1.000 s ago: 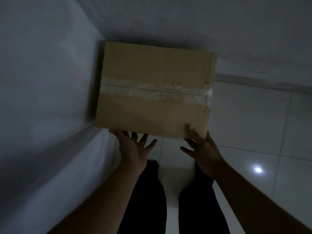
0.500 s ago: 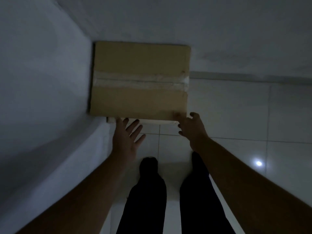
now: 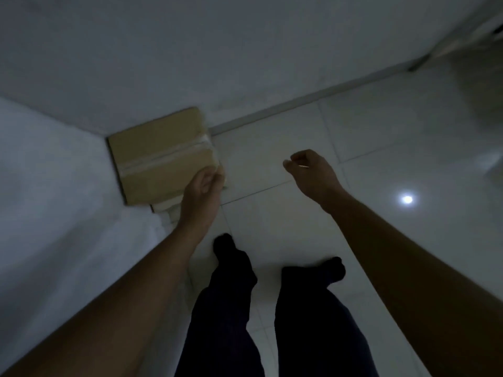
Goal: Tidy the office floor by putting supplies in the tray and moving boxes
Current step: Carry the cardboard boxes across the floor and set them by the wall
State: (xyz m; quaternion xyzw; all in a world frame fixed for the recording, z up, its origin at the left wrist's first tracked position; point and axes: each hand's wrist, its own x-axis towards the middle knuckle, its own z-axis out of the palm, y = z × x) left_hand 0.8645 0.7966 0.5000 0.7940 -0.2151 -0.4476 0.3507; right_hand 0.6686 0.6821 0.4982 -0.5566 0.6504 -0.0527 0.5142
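A brown cardboard box (image 3: 160,156) with clear tape across its top sits in the corner where two white walls meet. A pale edge of something beneath it (image 3: 163,206) shows at its near side. My left hand (image 3: 202,186) hangs over the box's near right corner, fingers loosely bent and holding nothing; I cannot tell whether it touches the box. My right hand (image 3: 310,170) is off to the right above the floor tiles, well apart from the box, loosely curled and empty.
White walls close in on the left (image 3: 54,200) and at the back (image 3: 217,63). Glossy white floor tiles (image 3: 394,159) stretch to the right with a lamp's reflection (image 3: 407,199). My dark-trousered legs (image 3: 226,308) stand just behind the box.
Both hands have come off the box's near edge and pulled back. The view has risen and turned right, so the box now looks smaller, left in the corner.
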